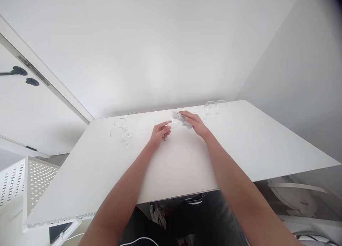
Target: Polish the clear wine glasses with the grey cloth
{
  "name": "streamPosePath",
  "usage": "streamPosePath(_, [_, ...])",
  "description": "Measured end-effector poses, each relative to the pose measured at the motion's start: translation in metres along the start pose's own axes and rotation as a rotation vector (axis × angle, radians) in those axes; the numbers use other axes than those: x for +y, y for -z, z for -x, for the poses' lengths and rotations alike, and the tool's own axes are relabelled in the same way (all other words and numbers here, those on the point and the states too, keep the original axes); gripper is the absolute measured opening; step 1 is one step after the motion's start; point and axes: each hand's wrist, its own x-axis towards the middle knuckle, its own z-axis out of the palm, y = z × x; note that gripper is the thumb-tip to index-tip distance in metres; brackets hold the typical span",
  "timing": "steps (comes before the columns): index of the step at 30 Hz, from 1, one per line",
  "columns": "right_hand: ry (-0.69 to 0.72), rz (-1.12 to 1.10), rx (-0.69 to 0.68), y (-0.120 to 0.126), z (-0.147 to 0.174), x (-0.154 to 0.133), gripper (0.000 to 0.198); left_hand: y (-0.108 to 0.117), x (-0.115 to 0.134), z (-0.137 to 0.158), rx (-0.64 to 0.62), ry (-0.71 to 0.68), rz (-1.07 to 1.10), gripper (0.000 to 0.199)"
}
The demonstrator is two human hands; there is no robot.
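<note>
Just above the middle of the white table, my left hand [160, 133] is closed around the lower part of a clear stemmed glass [174, 123]. The glass is tilted, its bowl toward the right. My right hand [194, 122] grips a light grey cloth [184, 121] and presses it against the glass at the rim side. Part of the cloth is bunched at the glass's mouth; whether it reaches inside I cannot tell. The fingers of my right hand are partly hidden behind the cloth.
On the white table [107, 178], two clear glasses [117, 132] stand at the left and two more glasses [210, 108] at the back right. A white wall [160, 53] rises behind. A perforated white panel [41, 178] is by the left edge, near a door with a black handle [16, 71].
</note>
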Motion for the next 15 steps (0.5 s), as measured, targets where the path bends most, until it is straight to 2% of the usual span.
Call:
streamPosePath(3, [-0.038,0.07,-0.091,0.0025,0.0015,-0.0026,0.041,0.0011,0.0002,0.0009,-0.012,-0.018,-0.037,0.05])
streamPosePath(8, [-0.174,0.079,-0.361,0.0075,0.0046,-0.0041,0.036,-0.0002,0.0013,0.0032,-0.175,-0.016,-0.164,0.046])
streamPosePath(9, [-0.2,0.042,-0.351,0.0078,0.0055,-0.0051,0.035,-0.0008,0.0011,0.0031,-0.168,-0.006,-0.162,0.048])
streamPosePath(13, [-0.223,-0.176,-0.151,0.0056,0.0077,-0.0074,0.024,-0.002,-0.0015,0.0002,-0.022,0.002,-0.086,0.055])
streamPosePath(15, [-0.198,-0.171,-0.114,0.0039,0.0077,-0.0065,0.02,-0.0014,-0.0035,-0.0017,0.052,-0.013,-0.069,0.053])
